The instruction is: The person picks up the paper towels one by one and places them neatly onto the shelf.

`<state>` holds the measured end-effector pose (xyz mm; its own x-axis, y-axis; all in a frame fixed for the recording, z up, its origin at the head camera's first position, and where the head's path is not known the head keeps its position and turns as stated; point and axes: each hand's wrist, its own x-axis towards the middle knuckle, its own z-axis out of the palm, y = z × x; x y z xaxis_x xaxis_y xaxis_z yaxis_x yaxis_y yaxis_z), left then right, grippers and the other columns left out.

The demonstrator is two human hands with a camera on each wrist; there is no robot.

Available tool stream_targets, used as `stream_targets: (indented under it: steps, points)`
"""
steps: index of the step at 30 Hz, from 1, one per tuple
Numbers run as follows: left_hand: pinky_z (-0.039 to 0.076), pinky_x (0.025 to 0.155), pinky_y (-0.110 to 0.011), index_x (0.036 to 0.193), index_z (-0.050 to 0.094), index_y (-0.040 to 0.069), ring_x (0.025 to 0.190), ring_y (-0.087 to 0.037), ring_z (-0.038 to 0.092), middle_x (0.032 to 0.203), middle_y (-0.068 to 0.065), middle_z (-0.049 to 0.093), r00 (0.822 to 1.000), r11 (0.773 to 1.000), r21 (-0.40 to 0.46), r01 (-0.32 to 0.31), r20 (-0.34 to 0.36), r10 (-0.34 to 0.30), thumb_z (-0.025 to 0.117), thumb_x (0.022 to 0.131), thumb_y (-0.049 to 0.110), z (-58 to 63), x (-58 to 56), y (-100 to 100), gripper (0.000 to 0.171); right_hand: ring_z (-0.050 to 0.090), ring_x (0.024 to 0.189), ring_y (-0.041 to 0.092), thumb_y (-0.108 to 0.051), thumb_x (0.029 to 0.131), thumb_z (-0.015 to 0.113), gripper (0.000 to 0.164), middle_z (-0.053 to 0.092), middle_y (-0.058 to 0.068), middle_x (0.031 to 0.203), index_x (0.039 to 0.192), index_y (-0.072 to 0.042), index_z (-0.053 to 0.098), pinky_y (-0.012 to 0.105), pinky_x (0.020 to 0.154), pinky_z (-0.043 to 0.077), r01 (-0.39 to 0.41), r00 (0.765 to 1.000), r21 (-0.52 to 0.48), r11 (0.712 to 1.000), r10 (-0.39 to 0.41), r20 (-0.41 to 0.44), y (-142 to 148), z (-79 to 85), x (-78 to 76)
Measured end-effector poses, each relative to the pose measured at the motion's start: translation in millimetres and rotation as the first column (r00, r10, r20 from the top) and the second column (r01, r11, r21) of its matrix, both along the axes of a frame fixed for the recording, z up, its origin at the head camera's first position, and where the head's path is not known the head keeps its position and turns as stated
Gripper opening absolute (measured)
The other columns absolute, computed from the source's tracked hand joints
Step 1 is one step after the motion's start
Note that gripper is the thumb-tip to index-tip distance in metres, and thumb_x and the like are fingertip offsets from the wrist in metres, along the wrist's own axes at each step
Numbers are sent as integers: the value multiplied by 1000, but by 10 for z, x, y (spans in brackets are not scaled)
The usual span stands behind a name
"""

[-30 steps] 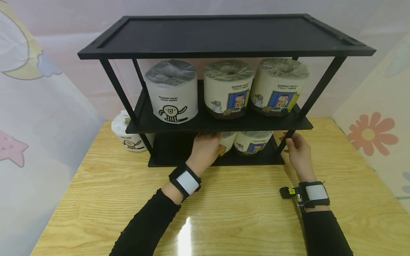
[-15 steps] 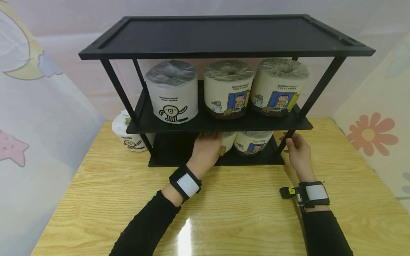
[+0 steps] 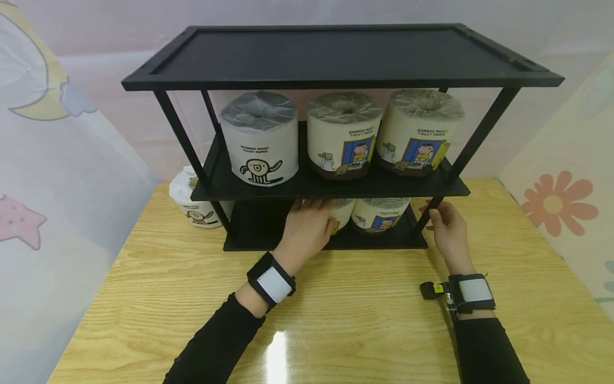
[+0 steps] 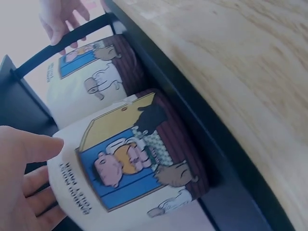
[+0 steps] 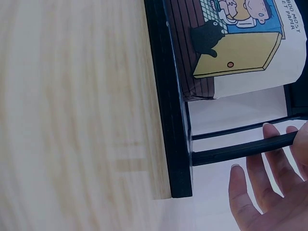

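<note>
A black rack [image 3: 345, 189] bears toilet paper rolls on two levels. My left hand [image 3: 307, 229] reaches under the middle shelf and grips a wrapped toilet paper roll [image 4: 130, 168] on the bottom shelf, thumb at its top edge and fingers along its side. The head view shows only part of that roll, behind the hand. Beside it stands another roll [image 3: 379, 216] with the same cartoon wrapper. My right hand [image 3: 448, 229] holds the rack's front right post [image 5: 240, 149] loosely between thumb and fingers.
On the middle shelf stand a white-wrapped roll [image 3: 261, 138] and two cartoon-wrapped rolls, one at its centre [image 3: 342, 136]. One more white roll [image 3: 192, 197] is on the wooden table [image 3: 364, 314], left of the rack. The rack's top board [image 3: 336, 56] overhangs the shelves.
The left wrist has shifted slightly to the left, while its fingers stay at the lower roll. The right hand keeps its place on the post.
</note>
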<state>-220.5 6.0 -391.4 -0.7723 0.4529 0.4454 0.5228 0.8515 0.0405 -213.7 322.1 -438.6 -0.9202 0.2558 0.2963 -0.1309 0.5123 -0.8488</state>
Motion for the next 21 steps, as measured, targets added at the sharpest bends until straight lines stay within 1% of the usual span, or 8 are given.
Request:
stream_targets:
  steps: [2, 5, 10, 15, 17, 21]
  points:
    - [49, 93, -42, 126, 66, 17, 106, -24, 62, 111, -4, 67, 1000, 1000, 17, 10, -24, -10, 66, 94, 26, 19, 24, -29, 33, 57, 100, 5, -24, 106, 45, 37, 65, 10, 113, 130, 4, 53, 16, 72, 51, -2, 1000, 0, 1000, 2, 1, 1, 6, 6]
    - [49, 92, -40, 123, 68, 19, 102, -24, 63, 110, -2, 68, 999, 999, 33, 27, -48, -26, 66, 94, 25, 47, 70, -82, 30, 57, 100, 5, -22, 106, 45, 35, 65, 9, 114, 130, 2, 53, 16, 72, 51, -7, 1000, 3, 1000, 7, 4, 5, 11, 14]
    - [48, 95, -40, 122, 69, 19, 105, -22, 63, 116, 0, 68, 998, 999, 43, 27, -63, -25, 66, 95, 25, 75, 156, -163, 27, 57, 99, 5, -23, 106, 46, 37, 65, 9, 113, 130, 5, 53, 16, 71, 51, -6, 1000, 2, 1000, 6, -3, 9, 11, 10]
    - [48, 96, -40, 119, 69, 18, 108, -22, 62, 116, 0, 68, 997, 998, 56, 15, -75, -11, 66, 95, 26, 105, 240, -227, 25, 57, 99, 5, -24, 106, 46, 39, 65, 8, 112, 130, 6, 53, 16, 71, 51, -2, 1000, 2, 1000, 2, -3, 5, 4, 9]
    - [48, 94, -40, 118, 69, 17, 107, -22, 62, 116, 0, 68, 997, 997, 71, 17, -79, -11, 67, 95, 26, 123, 275, -261, 24, 57, 99, 5, -23, 106, 45, 39, 65, 10, 113, 130, 6, 52, 16, 72, 51, -3, 1000, 1, 1000, 3, 1, 1, 3, 11]
    - [50, 91, -39, 118, 69, 16, 108, -22, 61, 117, -1, 67, 997, 995, 93, 21, -82, -13, 66, 96, 25, 166, 334, -359, 23, 57, 101, 6, -22, 107, 44, 38, 64, 18, 117, 132, 6, 52, 16, 72, 51, -7, 1000, 2, 1000, 7, 4, -2, 7, 11]
